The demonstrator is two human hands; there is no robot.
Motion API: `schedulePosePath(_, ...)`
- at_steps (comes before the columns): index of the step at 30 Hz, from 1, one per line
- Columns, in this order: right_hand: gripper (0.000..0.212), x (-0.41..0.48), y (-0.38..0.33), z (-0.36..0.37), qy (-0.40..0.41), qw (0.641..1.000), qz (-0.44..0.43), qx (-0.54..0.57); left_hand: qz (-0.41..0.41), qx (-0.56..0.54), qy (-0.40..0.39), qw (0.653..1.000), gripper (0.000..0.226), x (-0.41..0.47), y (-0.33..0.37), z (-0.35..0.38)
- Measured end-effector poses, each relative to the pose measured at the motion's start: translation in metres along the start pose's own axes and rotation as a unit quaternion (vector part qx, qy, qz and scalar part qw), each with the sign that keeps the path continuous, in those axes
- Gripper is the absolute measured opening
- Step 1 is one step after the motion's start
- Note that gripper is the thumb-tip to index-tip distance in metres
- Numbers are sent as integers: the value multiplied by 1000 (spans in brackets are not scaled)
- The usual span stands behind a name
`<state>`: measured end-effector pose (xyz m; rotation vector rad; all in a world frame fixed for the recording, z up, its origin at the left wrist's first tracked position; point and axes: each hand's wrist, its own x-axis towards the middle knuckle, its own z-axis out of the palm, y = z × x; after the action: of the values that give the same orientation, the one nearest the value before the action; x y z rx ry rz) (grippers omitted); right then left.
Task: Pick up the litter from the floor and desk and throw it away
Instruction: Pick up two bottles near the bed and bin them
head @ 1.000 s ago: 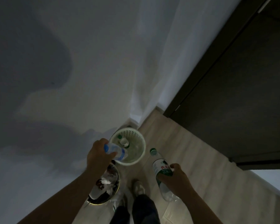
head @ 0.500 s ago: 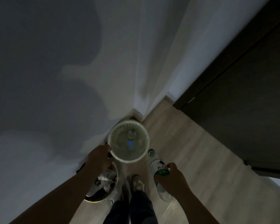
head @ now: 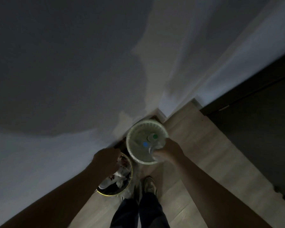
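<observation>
Head view: at lower centre, the right hand (head: 169, 152) curls round a blurred clear plastic bottle (head: 152, 153) over the near rim of a pale round lattice basket (head: 128, 142). Inside the basket a blue cap (head: 145, 144) and a green cap (head: 154, 136) show. The left hand (head: 105, 160) hovers to the basket's left with its fingers hidden, so I cannot tell its grip.

The pale wooden floor (head: 204, 153) carries a white mesh basket (head: 128, 145) at frame centre, a yellow-rimmed bin (head: 109, 194) touching it lower left, and a shoe (head: 149, 184) below.
</observation>
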<state>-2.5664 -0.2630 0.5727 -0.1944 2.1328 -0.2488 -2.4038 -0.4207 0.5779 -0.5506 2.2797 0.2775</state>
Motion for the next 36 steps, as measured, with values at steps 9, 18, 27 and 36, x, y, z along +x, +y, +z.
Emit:
schedulePosePath(9, 45, -28, -5, -23, 44, 989, -87, -108, -22, -19, 5, 1000, 39, -31, 4, -26)
schedulePosePath(18, 35, -113, -15, -61, 44, 922, -230, -308, -48, -34, 69, 996, 46, -117, 20, -69)
schedulePosePath(27, 39, -238, -98, -88, 31, 818, -421, -390, -118, -168, 161, 965, 50, -264, -15, -90)
schedulePosePath(36, 51, -410, -189, -5, -10, 638, -641, -427, -294, -247, 299, 873, 50, -456, -69, -32)
